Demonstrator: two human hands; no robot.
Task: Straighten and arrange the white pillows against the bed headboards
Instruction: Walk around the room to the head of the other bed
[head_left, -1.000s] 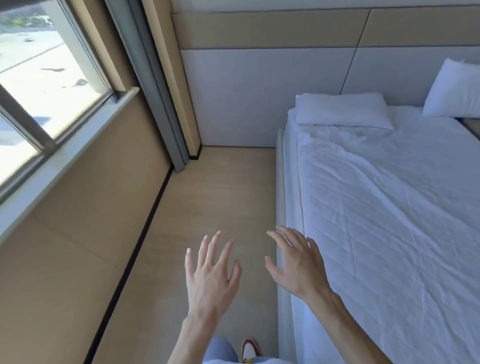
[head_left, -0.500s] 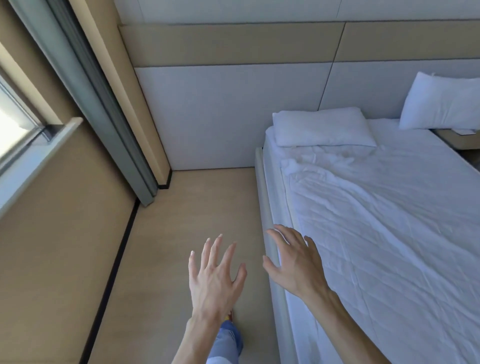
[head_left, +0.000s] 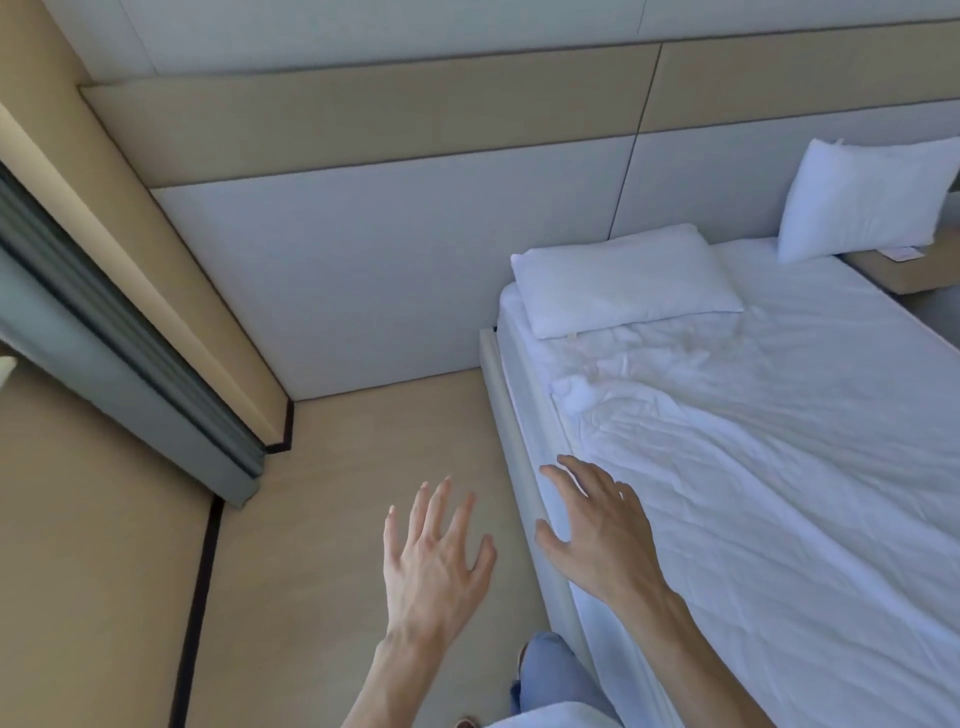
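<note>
While both hands are hovering low in the view, two white pillows are showing ahead of them.
Pillows, count: two, both white, both beyond the right hand (head_left: 602, 535) at the head of the bed (head_left: 779, 493).
Near pillow (head_left: 623, 280): lying flat on the sheet, straight ahead of the right hand and well apart from it, its far edge sitting close to the headboard (head_left: 395, 280); whether it is touching cannot be told.
Far pillow (head_left: 867, 202): leaning upright against the headboard, far off to the right of both hands.
Hands, count: two, neither holding anything.
Left hand (head_left: 436, 561): hanging over the floor (head_left: 363, 467), fingers spread and straight.
Right hand: hanging over the bed's left edge, fingers relaxed and slightly bent, thumb out toward the left hand; contact with the sheet cannot be told.
Sheet (head_left: 753, 467): one, white, lying rumpled between the right hand and the near pillow.
Bedside shelf (head_left: 904, 270): one, sitting to the right below the far pillow, a small card lying on it.
Curtain (head_left: 104, 338): one, grey, hanging far left of the left hand.
Leg (head_left: 550, 670): in blue jeans, showing below and between the hands.
</note>
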